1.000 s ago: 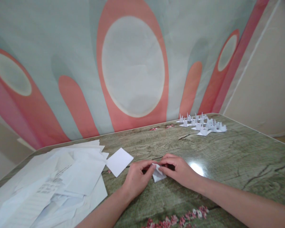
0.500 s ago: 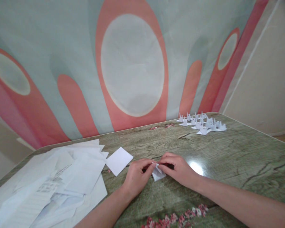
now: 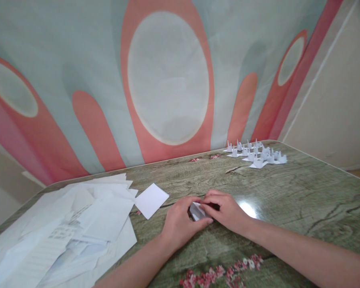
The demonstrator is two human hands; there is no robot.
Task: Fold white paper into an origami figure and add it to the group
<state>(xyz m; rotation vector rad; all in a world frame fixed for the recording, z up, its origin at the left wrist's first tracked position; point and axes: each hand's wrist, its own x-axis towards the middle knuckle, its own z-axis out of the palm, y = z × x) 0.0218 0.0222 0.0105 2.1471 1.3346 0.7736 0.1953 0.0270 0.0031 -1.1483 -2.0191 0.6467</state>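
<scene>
A small folded white paper (image 3: 197, 211) lies at the middle of the table between both hands, its far corner partly covered by fingers. My left hand (image 3: 181, 219) curves round its left side, with the thumb along the near edge and the fingers at the far edge. From the right, my right hand (image 3: 223, 207) pinches the paper's upper right part between thumb and fingers. Left of the hands lies a flat white paper square (image 3: 152, 201).
Loose white sheets (image 3: 63, 228), some printed, are heaped on the left of the wood-patterned table (image 3: 288, 200). Several folded white paper cranes (image 3: 258, 154) stand at the back right. A patterned backdrop (image 3: 168, 80) rises behind the table.
My left thumb has moved from the paper's far corner down to its near edge, and the left hand has opened wider round the paper. My right hand keeps its pinch.
</scene>
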